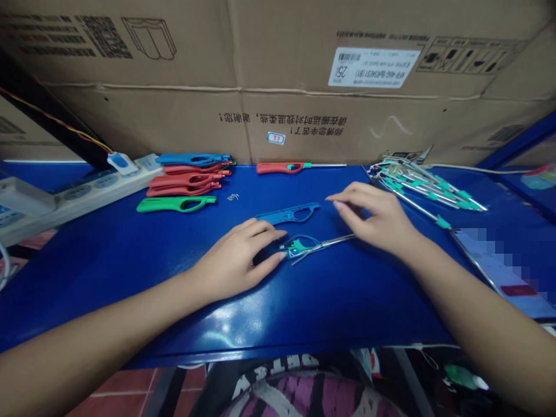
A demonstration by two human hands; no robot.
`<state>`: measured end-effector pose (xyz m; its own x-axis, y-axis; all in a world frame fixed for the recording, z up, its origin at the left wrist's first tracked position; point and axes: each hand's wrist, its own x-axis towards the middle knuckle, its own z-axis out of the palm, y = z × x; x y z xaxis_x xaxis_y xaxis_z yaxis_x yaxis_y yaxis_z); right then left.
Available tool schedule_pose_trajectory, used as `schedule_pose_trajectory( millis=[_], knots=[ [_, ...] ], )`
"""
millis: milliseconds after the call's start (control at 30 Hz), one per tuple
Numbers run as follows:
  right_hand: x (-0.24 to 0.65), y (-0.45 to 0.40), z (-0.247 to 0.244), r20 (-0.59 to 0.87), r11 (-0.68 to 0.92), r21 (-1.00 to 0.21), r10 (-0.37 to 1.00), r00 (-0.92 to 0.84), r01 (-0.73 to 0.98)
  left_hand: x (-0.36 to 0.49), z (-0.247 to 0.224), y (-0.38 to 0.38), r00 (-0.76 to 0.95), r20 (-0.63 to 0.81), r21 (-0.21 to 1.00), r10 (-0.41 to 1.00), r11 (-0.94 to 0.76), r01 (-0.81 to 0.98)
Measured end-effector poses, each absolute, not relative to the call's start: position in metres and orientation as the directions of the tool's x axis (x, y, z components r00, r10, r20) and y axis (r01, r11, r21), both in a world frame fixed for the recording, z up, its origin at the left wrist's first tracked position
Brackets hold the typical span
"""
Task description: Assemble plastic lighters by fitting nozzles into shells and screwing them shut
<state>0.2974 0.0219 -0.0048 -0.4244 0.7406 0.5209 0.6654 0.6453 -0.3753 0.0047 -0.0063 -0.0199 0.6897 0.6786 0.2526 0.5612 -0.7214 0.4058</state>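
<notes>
My left hand [243, 258] rests on the table with thumb and fingers closed around the handle end of an opened blue lighter shell half [284, 253]. Inside that half sit a green trigger [297, 245] and thin wires, and a metal tube [339, 240] extends from it to the right. Just behind lies the matching blue shell half [295, 214], its hollow side up, close to my left fingers. My right hand [376, 217] hovers right of it, thumb and index finger nearly together; anything between the fingertips is too small to make out.
Blue, red and green lighter handles [186, 180] are piled at back left, near a white power strip [87, 191] and tiny metal pieces [233, 197]. A red lighter [278, 168] lies before the cardboard box [174, 124]. Metal tubes with green triggers [428, 185] and a screen [490, 260] are right.
</notes>
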Motion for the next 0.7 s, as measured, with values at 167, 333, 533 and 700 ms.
schedule_pose_trajectory(
  millis=[167,333,533,700],
  knots=[
    [0.344,0.053,-0.007,0.491,0.179,-0.31,0.871,-0.003,0.934,-0.005,-0.008,-0.006,0.745,0.229,0.254,0.627,-0.777,0.576],
    [0.388,0.076,-0.02,0.412,-0.08,-0.1,0.904,0.114,0.992,-0.014,0.002,-0.003,0.801,0.186,0.12,0.569,-0.823,0.556],
    [0.402,0.086,-0.028,0.36,-0.098,-0.108,0.924,0.131,0.989,-0.017,0.0,0.0,0.845,0.134,0.121,0.517,-0.855,0.504],
    [0.418,0.089,-0.028,0.325,-0.26,-0.1,0.904,0.278,0.96,-0.016,-0.006,0.003,0.844,0.171,0.141,0.509,-0.86,0.49]
  ],
)
